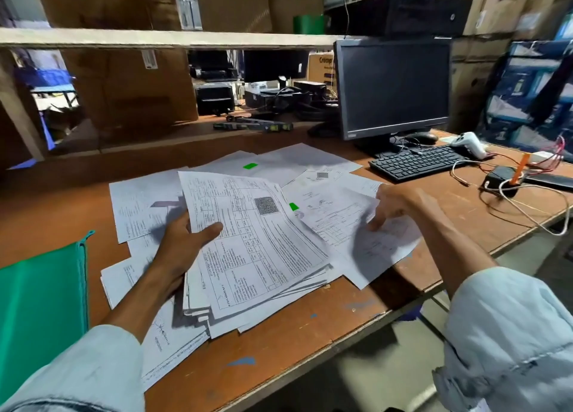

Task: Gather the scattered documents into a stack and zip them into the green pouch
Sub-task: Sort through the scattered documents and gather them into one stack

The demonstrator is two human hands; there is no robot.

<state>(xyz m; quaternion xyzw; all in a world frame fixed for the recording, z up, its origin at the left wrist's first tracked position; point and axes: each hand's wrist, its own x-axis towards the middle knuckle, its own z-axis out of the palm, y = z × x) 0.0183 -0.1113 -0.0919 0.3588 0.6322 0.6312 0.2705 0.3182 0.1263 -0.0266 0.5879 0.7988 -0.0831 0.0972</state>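
On my remote feed, the left hand (186, 244) clutched a fanned stack of documents (263, 256); the right hand (400, 204) touched a loose sheet (381, 250), its grip unclear.

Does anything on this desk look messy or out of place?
Yes. The stack gripped by the left hand is fanned with uneven edges, and loose sheets lie at odd angles around it, one under the right hand. The green pouch lies apart at left.

"Cromp" on white box (321, 69), cut by monitor (393, 86).
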